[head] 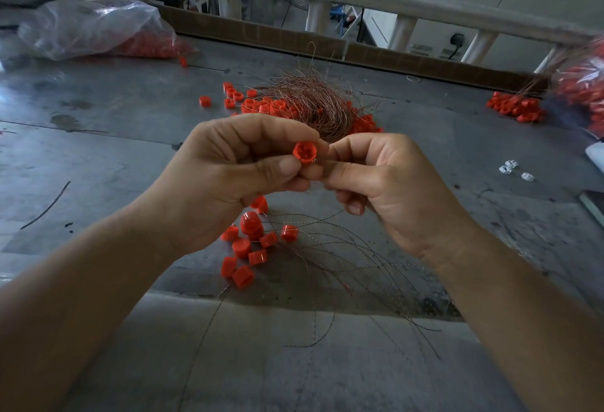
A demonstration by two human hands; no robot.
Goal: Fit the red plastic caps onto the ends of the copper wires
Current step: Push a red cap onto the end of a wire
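Two bare forearms are stretching in from the near edge above the grey desk [98,150], where the left hand [228,163] is pinching a red cap [304,152] in its grip between thumb and forefinger, open end toward the camera. The right hand [376,176] is pinching a copper wire [314,160] in its grip, barely showing, just beside that cap. Loose caps [248,248] and thin wires [343,258] are lying on the desk under the hands, a wire bundle [313,104] beyond.
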